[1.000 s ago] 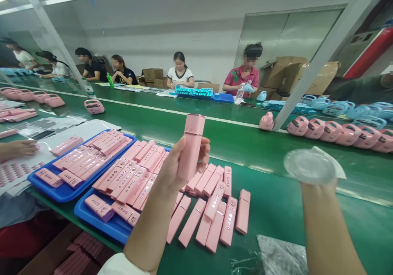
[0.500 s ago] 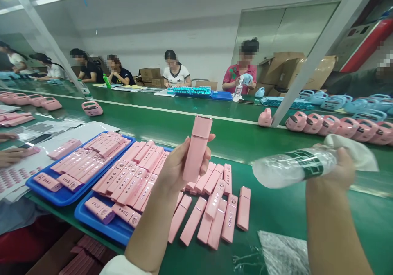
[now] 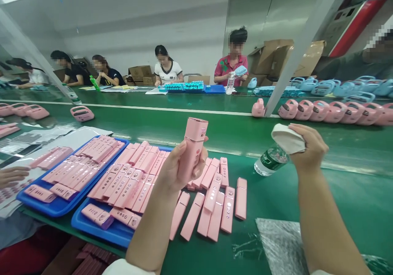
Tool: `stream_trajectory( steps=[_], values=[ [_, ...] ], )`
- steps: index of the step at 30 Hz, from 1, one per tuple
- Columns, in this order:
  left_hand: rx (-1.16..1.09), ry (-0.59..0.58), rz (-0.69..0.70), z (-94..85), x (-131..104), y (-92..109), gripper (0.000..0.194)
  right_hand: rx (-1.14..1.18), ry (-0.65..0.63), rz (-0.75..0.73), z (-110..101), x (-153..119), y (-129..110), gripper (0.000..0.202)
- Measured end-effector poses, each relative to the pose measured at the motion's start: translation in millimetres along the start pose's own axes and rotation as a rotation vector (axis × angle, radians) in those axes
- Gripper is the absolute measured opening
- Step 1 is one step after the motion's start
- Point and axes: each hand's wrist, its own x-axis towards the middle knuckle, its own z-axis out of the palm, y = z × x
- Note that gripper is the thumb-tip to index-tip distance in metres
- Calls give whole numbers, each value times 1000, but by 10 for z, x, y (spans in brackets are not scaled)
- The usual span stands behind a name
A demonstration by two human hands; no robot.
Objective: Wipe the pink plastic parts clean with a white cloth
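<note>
My left hand [image 3: 188, 162] is closed around a pink rectangular case [image 3: 194, 148] with a shiny band near its top, held upright above the table. A white cloth [image 3: 287, 138] is gripped in my right hand [image 3: 310, 144]. Just below the cloth, a clear plastic bottle [image 3: 272, 160] with a green label leans slightly, its base at the tabletop. The cloth hides the bottle's top, so I cannot tell whether they touch. Under my left hand, several pink cases [image 3: 215, 215] lie loosely on the green table [image 3: 346, 197].
Two blue trays [image 3: 101, 228] [image 3: 23, 197] hold many pink cases at the left. Clear wrap [image 3: 281, 242] lies near the front. Pink handled housings [image 3: 319, 111] line the back right. Beside the trays is a co-worker's hand [image 3: 14, 176]; other people sit across the table.
My right hand has moved left, and the bottle has gone from lying across that hand to near upright at the table. The pink case in my left hand has turned, showing a printed face.
</note>
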Motion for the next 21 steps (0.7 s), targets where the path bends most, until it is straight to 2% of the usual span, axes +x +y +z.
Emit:
stream_trajectory(
  steps=[5,8,11,14,15,17,19,21],
  values=[
    [-12,52,-53,-1,63,-29,38,-138,-53,130,-123,63,-18,30],
    [33,53,-90,-3,100,-73,38,-143,-109,153,-155,75,-19,33],
    [169,47,-130,-8,80,-87,35,-88,-167,118,-147,70,-20,32],
    [447,10,-221,47,-11,-73,38,-37,-208,80,-139,63,-24,30],
    [587,-36,-266,90,-50,-82,43,-24,-210,66,-139,63,-28,30],
    [935,-199,-347,209,-129,-166,48,4,-202,41,-138,64,-37,30],
    [1314,-446,-387,348,-214,-359,46,34,-206,23,-131,67,-45,31],
    [1628,-716,-426,468,-308,-640,46,51,-200,17,-116,67,-45,31]
  ],
)
